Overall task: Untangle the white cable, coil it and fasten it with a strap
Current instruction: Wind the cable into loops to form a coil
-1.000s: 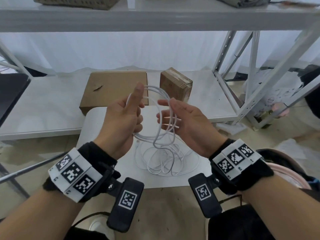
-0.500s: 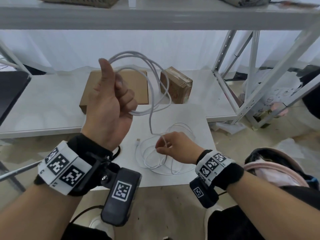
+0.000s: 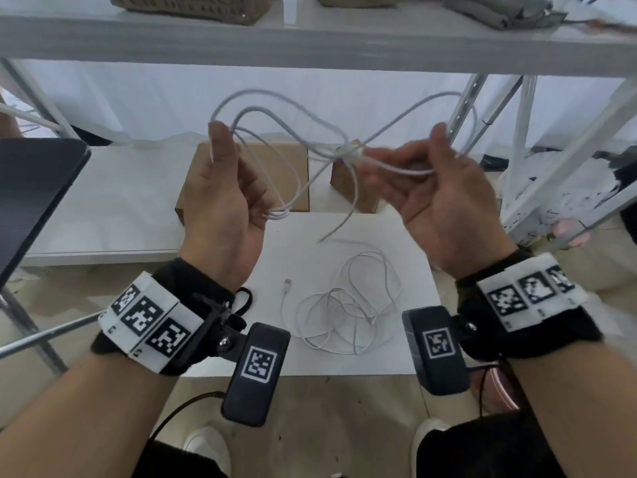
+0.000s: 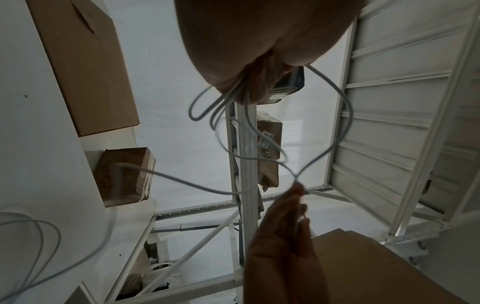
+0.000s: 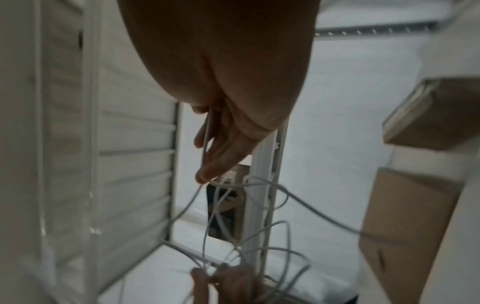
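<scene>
The white cable (image 3: 275,212) is partly gathered into loops that my left hand (image 3: 241,188) grips in its curled fingers, thumb up, above the white board (image 3: 396,353). My right hand (image 3: 396,157) is raised level with it. Its fingertips pinch the cable where the strands cross. A further loop arcs over the right thumb. The rest of the cable lies in a loose tangle (image 3: 344,294) on the board, its USB plug (image 3: 287,282) lying free. In the left wrist view the loops (image 4: 345,115) hang from my fist. The right wrist view shows a strand (image 5: 311,204) running along my fingers.
A flat cardboard box (image 3: 296,177) and a small one (image 3: 344,188) sit on the low white shelf behind the board. A shelf beam (image 3: 310,46) runs overhead and rack uprights (image 3: 517,132) stand at the right. A small black loop (image 3: 244,300) lies by my left wrist.
My right hand rose from the pile on the board to the height of my left hand, drawing up another length of cable. My left hand moved slightly right, still holding the loops.
</scene>
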`<action>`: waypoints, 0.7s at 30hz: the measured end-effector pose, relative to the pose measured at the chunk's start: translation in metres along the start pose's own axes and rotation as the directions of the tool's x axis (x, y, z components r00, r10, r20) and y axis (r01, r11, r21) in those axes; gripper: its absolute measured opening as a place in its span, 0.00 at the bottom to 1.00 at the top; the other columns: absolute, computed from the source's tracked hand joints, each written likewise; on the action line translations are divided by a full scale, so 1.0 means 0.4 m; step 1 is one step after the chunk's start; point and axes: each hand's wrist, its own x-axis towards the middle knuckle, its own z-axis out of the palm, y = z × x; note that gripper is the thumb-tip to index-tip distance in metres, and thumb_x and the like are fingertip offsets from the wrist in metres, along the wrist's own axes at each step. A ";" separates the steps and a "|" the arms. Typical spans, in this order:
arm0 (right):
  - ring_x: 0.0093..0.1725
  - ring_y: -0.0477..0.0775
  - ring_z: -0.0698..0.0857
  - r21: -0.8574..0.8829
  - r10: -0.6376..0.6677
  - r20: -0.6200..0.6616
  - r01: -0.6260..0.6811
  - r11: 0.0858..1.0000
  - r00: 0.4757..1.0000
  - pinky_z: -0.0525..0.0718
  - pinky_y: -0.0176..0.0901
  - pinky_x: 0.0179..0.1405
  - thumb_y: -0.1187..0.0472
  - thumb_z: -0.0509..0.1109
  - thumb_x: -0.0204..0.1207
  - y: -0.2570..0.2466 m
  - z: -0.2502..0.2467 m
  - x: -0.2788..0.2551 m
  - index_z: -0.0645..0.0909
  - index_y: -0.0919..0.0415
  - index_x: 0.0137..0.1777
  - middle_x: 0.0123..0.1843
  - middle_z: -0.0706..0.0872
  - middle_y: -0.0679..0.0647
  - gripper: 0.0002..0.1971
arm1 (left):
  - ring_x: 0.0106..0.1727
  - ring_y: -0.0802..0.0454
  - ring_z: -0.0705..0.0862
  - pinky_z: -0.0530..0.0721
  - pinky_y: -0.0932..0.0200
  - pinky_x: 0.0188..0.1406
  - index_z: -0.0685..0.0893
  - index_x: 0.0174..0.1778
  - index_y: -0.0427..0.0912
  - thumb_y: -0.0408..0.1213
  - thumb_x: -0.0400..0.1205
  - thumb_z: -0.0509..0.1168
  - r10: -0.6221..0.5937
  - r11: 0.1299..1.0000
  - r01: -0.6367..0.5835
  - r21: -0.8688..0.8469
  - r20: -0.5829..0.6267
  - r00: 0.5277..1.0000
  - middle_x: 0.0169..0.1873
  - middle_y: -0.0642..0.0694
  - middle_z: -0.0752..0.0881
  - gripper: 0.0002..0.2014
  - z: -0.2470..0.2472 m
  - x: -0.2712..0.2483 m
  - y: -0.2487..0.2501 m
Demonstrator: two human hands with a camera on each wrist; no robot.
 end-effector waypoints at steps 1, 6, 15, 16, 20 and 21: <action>0.50 0.67 0.92 0.027 -0.020 -0.006 0.020 0.999 1.000 0.90 0.50 0.47 0.52 0.51 0.90 -0.007 0.002 0.000 0.81 0.69 0.37 0.45 0.91 0.69 0.28 | 0.24 0.56 0.59 0.64 0.64 0.20 0.66 0.36 0.47 0.54 0.90 0.54 0.001 1.000 -0.001 0.008 0.006 1.000 0.25 0.53 0.61 0.20 0.000 0.000 -0.001; 0.50 0.68 0.91 -0.175 0.011 -0.060 -0.021 0.984 0.998 0.90 0.53 0.54 0.55 0.57 0.89 0.030 -0.030 -0.006 0.81 0.70 0.39 0.49 0.90 0.70 0.23 | 0.25 0.56 0.57 0.64 0.65 0.22 0.67 0.35 0.47 0.52 0.90 0.54 -0.048 0.994 0.038 0.101 0.097 0.994 0.24 0.54 0.61 0.20 0.002 -0.008 -0.015; 0.57 0.50 0.86 -0.799 -0.047 -0.406 -0.329 0.503 0.913 0.84 0.51 0.63 0.55 0.77 0.77 0.063 -0.145 0.001 0.73 0.57 0.75 0.60 0.87 0.53 0.28 | 0.21 0.57 0.54 0.54 0.63 0.17 0.64 0.28 0.49 0.43 0.89 0.62 -0.147 0.953 0.109 0.283 0.114 0.983 0.21 0.54 0.59 0.23 0.011 -0.022 -0.012; 0.60 0.49 0.85 -0.807 -0.111 -0.395 -0.287 0.516 0.912 0.83 0.53 0.67 0.53 0.76 0.78 0.058 -0.135 -0.003 0.73 0.56 0.75 0.63 0.86 0.51 0.28 | 0.21 0.58 0.54 0.53 0.63 0.17 0.64 0.27 0.50 0.42 0.89 0.62 -0.162 0.948 0.123 0.292 0.116 0.980 0.21 0.54 0.59 0.23 0.014 -0.024 -0.011; 0.70 0.40 0.81 -0.754 -0.235 -0.075 0.100 0.649 0.969 0.80 0.45 0.72 0.47 0.74 0.79 0.040 -0.051 -0.036 0.75 0.55 0.77 0.71 0.83 0.46 0.28 | 0.20 0.58 0.53 0.51 0.64 0.17 0.71 0.20 0.51 0.42 0.88 0.61 -0.301 0.894 0.219 0.390 0.164 0.939 0.20 0.55 0.58 0.26 0.029 -0.035 -0.017; 0.74 0.40 0.78 -0.756 -0.198 0.046 0.163 0.634 0.979 0.78 0.44 0.73 0.46 0.76 0.76 0.041 -0.032 -0.045 0.71 0.53 0.79 0.75 0.80 0.47 0.33 | 0.21 0.57 0.52 0.51 0.64 0.17 0.68 0.22 0.51 0.43 0.88 0.62 -0.347 0.873 0.241 0.423 0.194 0.917 0.21 0.54 0.58 0.25 0.033 -0.038 -0.020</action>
